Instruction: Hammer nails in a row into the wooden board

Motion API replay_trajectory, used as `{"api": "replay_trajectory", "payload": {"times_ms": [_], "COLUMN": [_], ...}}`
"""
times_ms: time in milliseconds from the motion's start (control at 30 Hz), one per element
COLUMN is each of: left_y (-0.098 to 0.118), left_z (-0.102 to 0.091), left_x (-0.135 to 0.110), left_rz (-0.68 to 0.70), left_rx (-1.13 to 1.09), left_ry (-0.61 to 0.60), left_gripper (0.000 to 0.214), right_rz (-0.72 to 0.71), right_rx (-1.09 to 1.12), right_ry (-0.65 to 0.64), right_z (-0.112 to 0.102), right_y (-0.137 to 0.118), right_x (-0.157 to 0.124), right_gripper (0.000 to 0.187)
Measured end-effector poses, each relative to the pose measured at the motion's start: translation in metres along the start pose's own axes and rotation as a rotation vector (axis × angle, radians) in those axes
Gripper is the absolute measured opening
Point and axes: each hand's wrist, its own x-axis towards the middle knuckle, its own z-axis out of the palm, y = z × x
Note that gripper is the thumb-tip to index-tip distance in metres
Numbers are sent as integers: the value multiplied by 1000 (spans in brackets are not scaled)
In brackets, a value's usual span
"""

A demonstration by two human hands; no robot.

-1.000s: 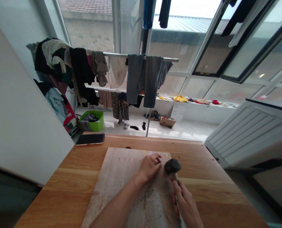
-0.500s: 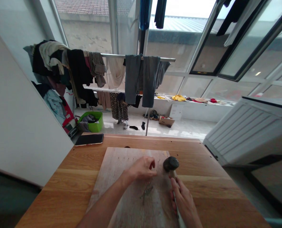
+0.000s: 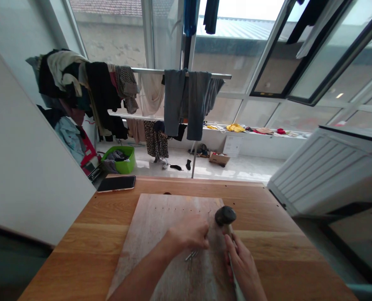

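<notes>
A wooden board (image 3: 132,251) lies flat, with a row of small dark dots along its far part. My right hand (image 3: 242,261) is closed around the handle of a mallet (image 3: 225,215), whose black head is over the board's right edge. My left hand (image 3: 189,234) is over the middle of the board, fingers curled downward and smeared by motion. Whether anything is between its fingertips cannot be made out. Just below that hand, a few thin metal nails (image 3: 190,256) lie on the board, partly covered by it.
The board rests on a wooden table (image 3: 283,246). A phone (image 3: 116,183) lies near its far left corner. Beyond the table are a rack of hanging clothes (image 3: 175,102), a green basket (image 3: 125,164) and a small cardboard box (image 3: 219,159). To the right is a white ribbed panel (image 3: 327,167).
My left hand has dropped toward me and over the nails, its fingers turning downward. My right hand and the mallet have stayed nearly in place.
</notes>
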Motion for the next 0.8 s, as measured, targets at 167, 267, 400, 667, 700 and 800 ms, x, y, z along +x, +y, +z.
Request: {"api": "replay_trajectory", "payload": {"times_ms": [167,267,400,667,700,800], "left_y": [-34,-48,-52,-49,-49,-49], "left_z": [-4,7,18,17,17,18], "left_x": [17,21,18,14,13,13], "left_rz": [-159,-187,-168,-158,-157,-155], "left_rx": [-476,-505,-471,-379,-365,-317], "left_ry": [293,400,470,468,459,440], "left_gripper": [27,28,15,13,14,16], "right_rz": [-26,-29,-22,-10,-16,-29], "right_rx": [-41,-56,-59,-60,-63,-78], "right_ry": [35,34,31,-3,8,30], "right_z": [-1,-1,-1,-1,-1,-2], "right_y": [5,8,8,5,5,2], "right_x": [3,4,3,0,0,0], "right_gripper": [57,59,57,54,55,57]}}
